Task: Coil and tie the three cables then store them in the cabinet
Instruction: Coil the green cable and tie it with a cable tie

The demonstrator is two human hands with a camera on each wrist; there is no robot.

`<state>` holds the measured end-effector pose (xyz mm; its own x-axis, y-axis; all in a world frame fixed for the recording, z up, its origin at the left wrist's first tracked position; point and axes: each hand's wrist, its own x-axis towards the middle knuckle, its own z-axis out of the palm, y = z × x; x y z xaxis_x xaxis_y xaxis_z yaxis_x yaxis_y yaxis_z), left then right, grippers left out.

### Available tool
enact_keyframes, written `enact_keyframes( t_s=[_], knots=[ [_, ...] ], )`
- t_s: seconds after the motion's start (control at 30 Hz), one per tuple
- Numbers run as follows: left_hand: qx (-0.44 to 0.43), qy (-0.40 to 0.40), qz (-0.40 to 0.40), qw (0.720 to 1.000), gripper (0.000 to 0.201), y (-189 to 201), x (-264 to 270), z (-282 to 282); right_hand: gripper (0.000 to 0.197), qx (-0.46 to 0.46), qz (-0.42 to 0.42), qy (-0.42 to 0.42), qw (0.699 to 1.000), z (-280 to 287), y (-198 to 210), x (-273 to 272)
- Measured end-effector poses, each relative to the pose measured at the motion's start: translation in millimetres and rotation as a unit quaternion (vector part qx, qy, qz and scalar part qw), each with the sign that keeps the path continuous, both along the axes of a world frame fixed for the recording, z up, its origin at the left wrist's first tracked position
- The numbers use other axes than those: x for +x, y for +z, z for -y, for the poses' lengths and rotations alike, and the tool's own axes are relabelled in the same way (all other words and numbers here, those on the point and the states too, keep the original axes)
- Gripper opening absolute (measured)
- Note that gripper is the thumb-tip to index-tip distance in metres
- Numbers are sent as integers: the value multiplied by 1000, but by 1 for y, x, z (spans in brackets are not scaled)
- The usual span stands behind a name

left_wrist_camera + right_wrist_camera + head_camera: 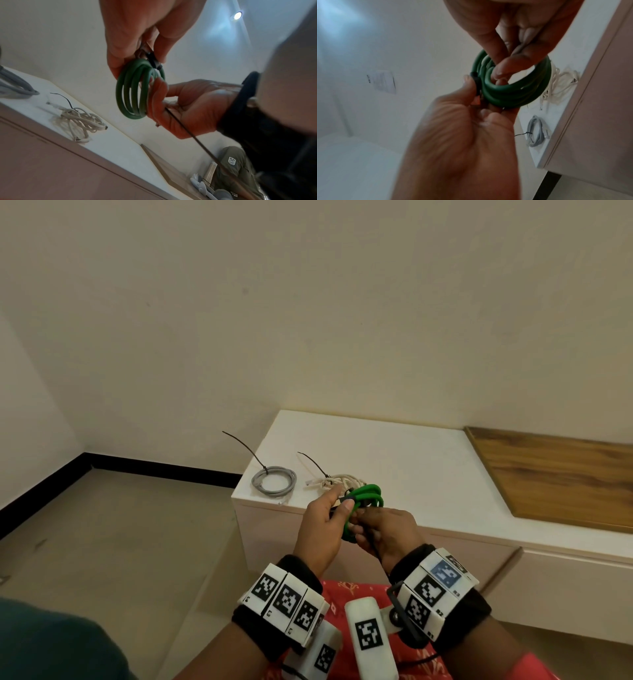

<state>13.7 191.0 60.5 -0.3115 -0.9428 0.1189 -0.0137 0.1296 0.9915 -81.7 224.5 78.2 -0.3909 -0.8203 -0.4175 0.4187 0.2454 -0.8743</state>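
A coiled green cable [368,496] [132,94] [513,92] is held up in front of the white cabinet [394,453]. My left hand [337,503] [120,56] [462,121] pinches the coil's top at the head of a black zip tie [155,63] [476,81]. My right hand [366,530] [188,105] [513,58] grips the coil's other side, with fingers through the loop. The tie's thin tail runs through that palm. A grey cable [274,481] [536,131] and a white cable [342,482] [80,121] lie on the cabinet top, each with a black tie on it.
A wooden panel [565,477] covers the right part of the cabinet top. Below it a drawer front [565,587] stands slightly out. Floor and a black skirting board [44,491] lie to the left. Red patterned cloth [346,590] shows under my wrists.
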Motion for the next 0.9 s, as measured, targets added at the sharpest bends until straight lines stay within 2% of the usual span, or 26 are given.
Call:
enact_keyframes(
  t_s=[0.23, 0.4, 0.53, 0.67, 0.8, 0.9],
  knots=[
    [5, -20, -19, 1000, 28, 0, 3, -1, 24, 21, 75, -16, 997, 2, 0, 5],
    [3, 2, -29, 1000, 26, 4, 7, 3, 13, -38, 79, 7, 996, -4, 0, 2],
    [42, 22, -56, 997, 24, 9, 17, 11, 12, -103, -44, 87, 990, -12, 4, -3],
    [93, 18, -76, 993, 24, 19, 25, 19, 26, -170, -157, 190, 954, -22, 11, -7],
    [148, 7, -97, 984, 25, 28, 33, 25, 28, -261, -290, 198, 899, -28, 21, -10],
    [178, -23, -96, 979, 26, 33, 37, 25, 8, -326, -338, 185, 863, -33, 30, -8]
  ],
)
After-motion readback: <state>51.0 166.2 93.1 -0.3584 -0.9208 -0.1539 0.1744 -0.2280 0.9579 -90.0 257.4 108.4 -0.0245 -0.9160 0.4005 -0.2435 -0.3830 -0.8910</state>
